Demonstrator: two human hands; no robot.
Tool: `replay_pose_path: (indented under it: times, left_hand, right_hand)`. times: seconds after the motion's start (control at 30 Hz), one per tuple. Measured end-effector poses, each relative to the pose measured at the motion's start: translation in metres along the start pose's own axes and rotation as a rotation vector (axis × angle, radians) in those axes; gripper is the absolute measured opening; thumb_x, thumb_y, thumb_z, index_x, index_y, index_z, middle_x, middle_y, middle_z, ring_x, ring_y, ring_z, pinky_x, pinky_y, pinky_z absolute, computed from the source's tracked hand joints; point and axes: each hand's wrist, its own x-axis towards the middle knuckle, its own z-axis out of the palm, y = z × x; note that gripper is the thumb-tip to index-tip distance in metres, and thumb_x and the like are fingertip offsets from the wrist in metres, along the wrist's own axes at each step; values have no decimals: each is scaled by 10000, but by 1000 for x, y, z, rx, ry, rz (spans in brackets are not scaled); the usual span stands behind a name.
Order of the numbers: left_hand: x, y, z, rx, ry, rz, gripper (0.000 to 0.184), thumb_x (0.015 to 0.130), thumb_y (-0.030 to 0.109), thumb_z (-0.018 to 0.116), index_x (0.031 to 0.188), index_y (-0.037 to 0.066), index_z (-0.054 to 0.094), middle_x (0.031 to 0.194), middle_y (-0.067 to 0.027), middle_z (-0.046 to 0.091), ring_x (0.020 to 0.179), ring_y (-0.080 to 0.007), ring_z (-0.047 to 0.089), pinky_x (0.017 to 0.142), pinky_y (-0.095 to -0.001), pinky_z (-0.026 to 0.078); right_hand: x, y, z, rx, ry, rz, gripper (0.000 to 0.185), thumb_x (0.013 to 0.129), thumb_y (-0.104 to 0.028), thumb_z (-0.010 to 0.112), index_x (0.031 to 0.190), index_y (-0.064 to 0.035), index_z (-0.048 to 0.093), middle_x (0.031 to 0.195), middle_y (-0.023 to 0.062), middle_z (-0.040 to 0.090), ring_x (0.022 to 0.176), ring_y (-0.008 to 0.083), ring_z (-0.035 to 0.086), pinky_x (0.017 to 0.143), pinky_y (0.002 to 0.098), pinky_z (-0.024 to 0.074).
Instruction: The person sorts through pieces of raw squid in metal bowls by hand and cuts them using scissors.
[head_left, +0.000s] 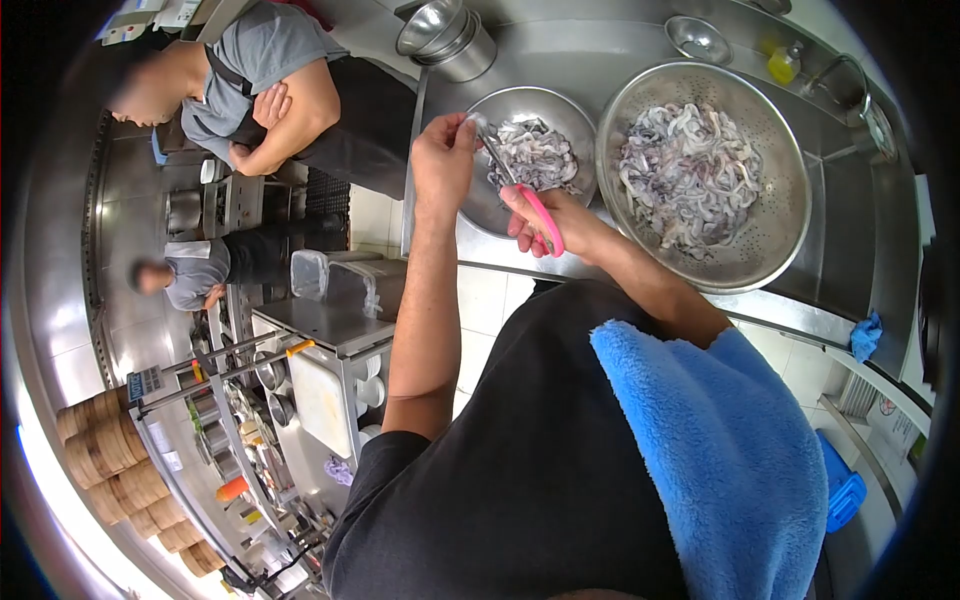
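Left fingers pinch squid, presumably soft, slippery, best gripped by one end, over the mixing bowl's rim; right fingers encircle pink-handled scissors.

The scissors were pink-handled, the seafood white mottled with purplish grey, the colander silver, the towel blue, the shirt black.

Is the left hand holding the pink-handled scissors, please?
No, the right hand holds the pink-handled scissors, while the left hand pinches a small pale piece.
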Motion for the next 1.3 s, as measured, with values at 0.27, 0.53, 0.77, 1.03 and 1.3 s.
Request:
replay_pose_path:
  times: [0.27, 0.53, 0.77, 1.03, 1.3]
  left_hand:
    - [-2, -7, 3, -147, 29, -39, 203, 1007, 114, 684, 1091, -69, 712, 923, -81, 736, 801, -118, 678, 737, -262, 564]
    - [-1, -14, 3, -107, 84, 1, 204, 1005, 128, 686, 1089, -56, 717, 899, -64, 726, 774, -108, 653, 724, -266, 542]
    - [-9, -9, 5, -119, 101, -15, 222, 1014, 150, 686, 1094, -56, 709, 900, -48, 712, 799, -103, 632, 737, -255, 519]
    - [-23, -13, 12, -308, 88, -89, 205, 1019, 141, 683, 1087, -52, 703, 898, -39, 702, 803, -97, 613, 746, -246, 503]
    - [-43, 0, 15, -330, 67, -185, 214, 1019, 145, 688, 1067, -64, 696, 877, -40, 694, 781, -95, 603, 704, -252, 499]
  right_hand:
    - [5, -6, 2, 3, -19, -15, 837, 934, -827, 482, 864, -11, 654, 681, 77, 638, 554, 129, 595, 524, 258, 469]
    - [2, -4, 6, 53, -48, 13, 864, 923, -839, 484, 878, 4, 666, 683, 79, 646, 546, 134, 593, 516, 261, 475]
    - [5, -6, 10, 89, -44, -5, 859, 938, -835, 455, 875, -3, 663, 692, 74, 644, 554, 135, 594, 532, 261, 479]
    - [9, -7, 9, 112, -10, 7, 899, 919, -848, 473, 921, 29, 671, 717, 95, 652, 572, 151, 607, 542, 271, 489]
    - [20, -6, 6, 24, 53, -42, 847, 921, -822, 518, 876, 8, 679, 731, 77, 642, 635, 156, 634, 562, 276, 498]
